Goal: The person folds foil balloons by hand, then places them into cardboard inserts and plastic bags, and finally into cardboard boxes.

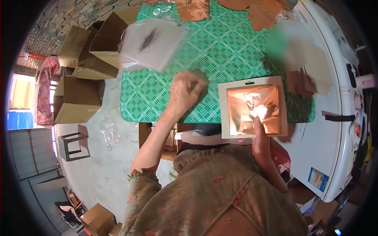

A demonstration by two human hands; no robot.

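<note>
Card (235, 85), rectangular and cream, backs a shiny copper-coloured square packet (244, 103), pinched in my right hand (261, 141); my left hand (184, 90) curls above the green plaid worktop (147, 92), grip unclear.

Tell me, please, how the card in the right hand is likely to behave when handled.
The card is probably fairly stiff: its edges look straight in the right hand. It seems light for its size, since that one hand holds it up. Its copper-coloured packet may be slippery and crease easily, given the shiny, wrinkled surface.
</note>
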